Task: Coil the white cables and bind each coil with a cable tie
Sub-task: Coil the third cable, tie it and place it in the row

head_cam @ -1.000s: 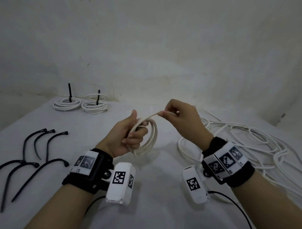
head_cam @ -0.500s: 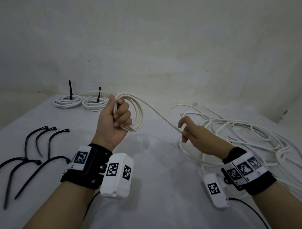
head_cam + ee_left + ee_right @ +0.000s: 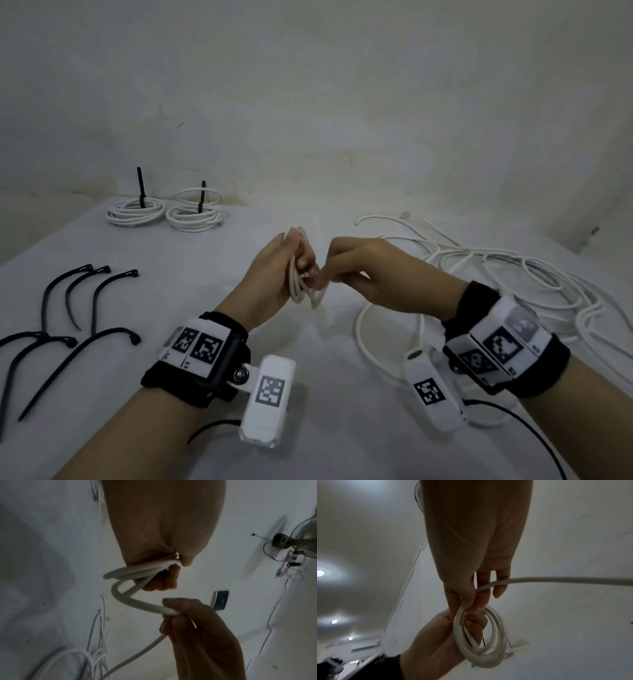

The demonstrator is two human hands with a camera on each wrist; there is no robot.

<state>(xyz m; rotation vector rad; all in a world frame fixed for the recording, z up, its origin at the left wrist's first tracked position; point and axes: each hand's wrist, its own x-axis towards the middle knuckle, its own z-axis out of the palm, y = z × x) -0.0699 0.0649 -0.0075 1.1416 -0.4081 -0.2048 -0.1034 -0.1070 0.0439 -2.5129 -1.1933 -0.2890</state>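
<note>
A fresh loop has been brought in from 3 o'clock, pinched by the right hand [image 3: 373, 270], onto the coil [image 3: 301, 284] gripped by the left hand [image 3: 274, 274]; coiling unfinished.

A white-covered table [image 3: 171, 342] (creased cloth) meets a stained pale wall [image 3: 342, 102] behind.

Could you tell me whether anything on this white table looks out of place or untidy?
Only the loose white cables sprawl tangled at right, awaiting coiling. The two bound white coils and the black cable ties lie orderly, and both hands hold the white coil in progress.
</note>
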